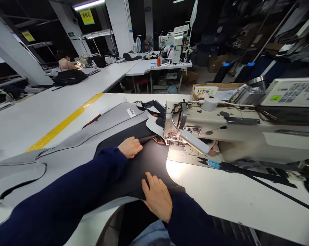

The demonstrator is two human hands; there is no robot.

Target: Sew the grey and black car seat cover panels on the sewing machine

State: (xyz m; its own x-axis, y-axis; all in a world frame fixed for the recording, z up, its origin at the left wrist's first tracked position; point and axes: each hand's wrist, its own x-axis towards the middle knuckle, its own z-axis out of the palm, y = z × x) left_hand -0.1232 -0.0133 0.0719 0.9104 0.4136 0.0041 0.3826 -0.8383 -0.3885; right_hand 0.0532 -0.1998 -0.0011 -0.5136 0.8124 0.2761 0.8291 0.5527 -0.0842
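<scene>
A piece of black fabric (149,157) with a pale grey underside lies on the table up against the sewing machine (236,130). My left hand (131,147) is closed on a fold of this fabric, its fingers curled toward the needle area. My right hand (158,196) rests on the fabric nearer to me, fingers apart and laid down on it. Orange edging (158,140) shows at the fold beside the presser foot. Larger grey panels (93,126) with dark seams spread to the left, one bearing a white label (131,112). The machine's lamp (195,140) lights the work.
Scissors or snips with blue grips (213,164) lie on the machine bed at right. Behind the machine stand a cardboard box (195,89) and a control panel (293,92). Yellow tape (67,119) crosses the table. A person (65,62) sits at the far left.
</scene>
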